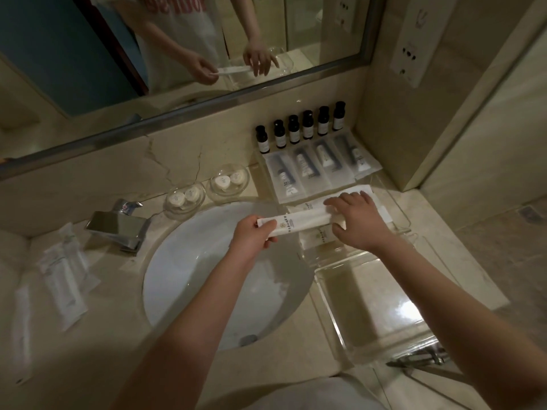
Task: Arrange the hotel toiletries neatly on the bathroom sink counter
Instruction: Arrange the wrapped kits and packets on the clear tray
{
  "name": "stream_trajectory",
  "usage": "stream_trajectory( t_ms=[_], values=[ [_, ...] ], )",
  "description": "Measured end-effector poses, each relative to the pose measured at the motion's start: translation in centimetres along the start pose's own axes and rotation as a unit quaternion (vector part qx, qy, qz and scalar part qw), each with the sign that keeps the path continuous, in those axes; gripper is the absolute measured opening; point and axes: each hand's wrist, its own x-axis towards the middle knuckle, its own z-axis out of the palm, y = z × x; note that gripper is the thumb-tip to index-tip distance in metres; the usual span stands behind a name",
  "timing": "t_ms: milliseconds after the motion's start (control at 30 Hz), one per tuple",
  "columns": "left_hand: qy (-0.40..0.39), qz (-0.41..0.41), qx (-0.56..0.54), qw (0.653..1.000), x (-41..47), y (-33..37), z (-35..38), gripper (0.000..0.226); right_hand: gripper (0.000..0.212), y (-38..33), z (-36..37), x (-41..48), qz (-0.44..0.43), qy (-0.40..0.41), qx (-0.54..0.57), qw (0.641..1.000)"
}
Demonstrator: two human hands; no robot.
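My left hand [251, 236] pinches the left end of a long white paper packet [299, 221] held over the sink's right rim. My right hand [359, 221] lies over the packet's right end with fingers spread, above other white packets [321, 236] in a clear acrylic tray [396, 232]. Several small dark bottles [299, 127] stand in a row against the back wall. In front of them lie several sealed toothbrush kits [319, 168] side by side. Two glass dishes [229, 182] each hold round wrapped soaps.
The white basin [207, 279] sits mid-counter with a chrome faucet [118, 226] at its left. More plastic-wrapped packets [63, 276] lie on the left counter. A second clear tray [376, 309] stands at the front right. A mirror [177, 54] spans the back wall.
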Motion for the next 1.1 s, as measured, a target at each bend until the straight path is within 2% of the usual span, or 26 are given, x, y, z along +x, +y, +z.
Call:
stream_trajectory(
  t_ms=[167,233,300,367,433,467,533,600,633,767,900,1100],
  values=[
    [-0.02,-0.053,-0.071,0.996,-0.4,-0.1,2.8,0.012,0.04,0.1,1.5,-1.2,-0.086,0.103,-0.042,0.99],
    [-0.044,-0.069,-0.07,0.994,-0.5,-0.1,3.9,0.013,0.03,0.7,1.7,-1.7,-0.1,0.146,-0.036,0.984],
    [-0.068,-0.072,-0.067,0.993,-0.2,-0.1,4.8,0.014,0.024,1.5,1.4,-2.3,-0.095,0.153,-0.052,0.982],
    [-0.068,-0.043,-0.031,0.996,0.4,0.0,5.7,0.012,0.021,2.2,0.9,-2.8,-0.076,0.142,-0.08,0.984],
    [-0.033,0.052,0.122,0.991,1.4,-0.4,6.1,0.011,0.021,3.0,0.4,-3.2,-0.048,0.113,-0.092,0.988],
    [-0.025,0.107,0.214,0.971,2.0,-0.7,6.2,0.014,0.022,3.5,0.2,-3.2,-0.037,0.094,-0.092,0.991],
    [-0.059,0.19,0.376,0.905,3.1,-1.4,6.4,0.021,0.023,4.3,0.1,-3.1,-0.023,0.049,-0.094,0.994],
    [-0.099,0.223,0.481,0.842,3.7,-2.2,6.6,0.025,0.024,4.8,0.1,-2.6,-0.027,-0.001,-0.11,0.994],
    [-0.106,0.229,0.501,0.828,3.9,-2.6,6.6,0.026,0.025,4.9,0.3,-2.3,-0.032,-0.024,-0.118,0.992],
    [-0.098,0.257,0.497,0.823,3.9,-3.9,6.8,0.034,0.021,4.3,1.5,-0.9,-0.048,-0.093,-0.12,0.987],
    [-0.12,0.263,0.493,0.82,3.4,-4.8,6.6,0.029,0.033,3.7,1.8,-0.5,0.0,-0.157,-0.075,0.985],
    [-0.11,0.268,0.526,0.8,3.3,-5.2,6.8,0.034,0.021,4.0,2.5,-0.9,0.06,-0.14,-0.006,0.988]
  ],
)
